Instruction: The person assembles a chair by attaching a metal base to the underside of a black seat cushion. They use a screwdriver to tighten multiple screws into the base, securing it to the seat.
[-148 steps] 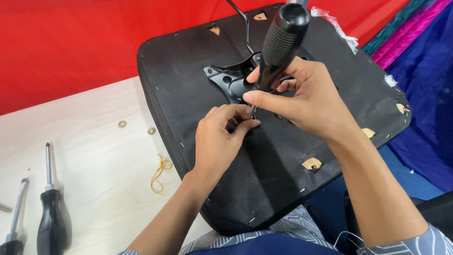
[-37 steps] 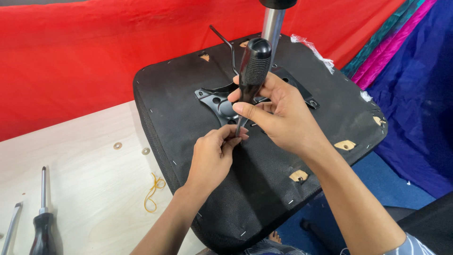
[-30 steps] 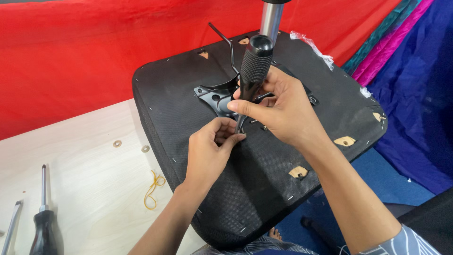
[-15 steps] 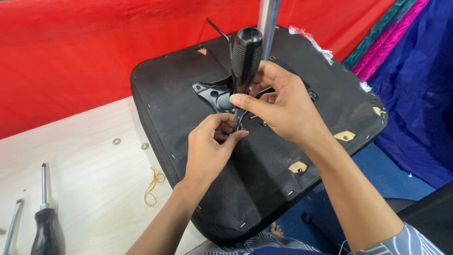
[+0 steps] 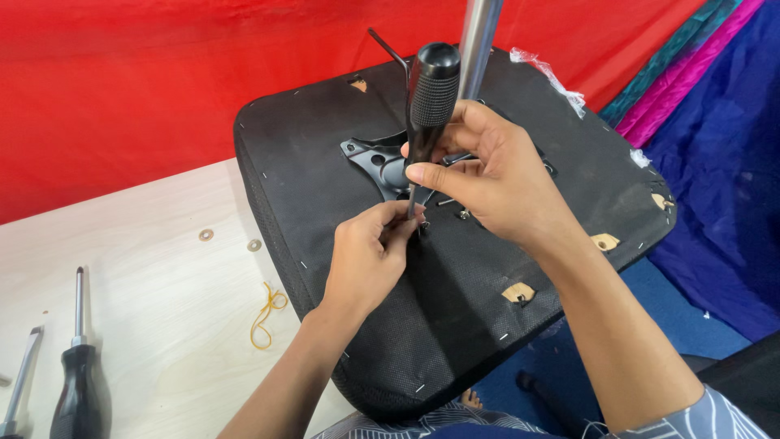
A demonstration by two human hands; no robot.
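Black and stiff, the long screwdriver with the bumpy rubber handle [image 5: 429,97] stands tip-down on the black fabric chair seat [image 5: 325,187], so your right hand [image 5: 496,183] wraps its non-slip handle while your left hand [image 5: 370,256] pinches the thin metal tip.

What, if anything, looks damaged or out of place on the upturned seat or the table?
The seat base's black fabric is torn open in places, with tan wood showing at a hole near the front edge and another to its right. A shred of clear plastic clings to the far edge. A yellow rubber band lies loose on the table.
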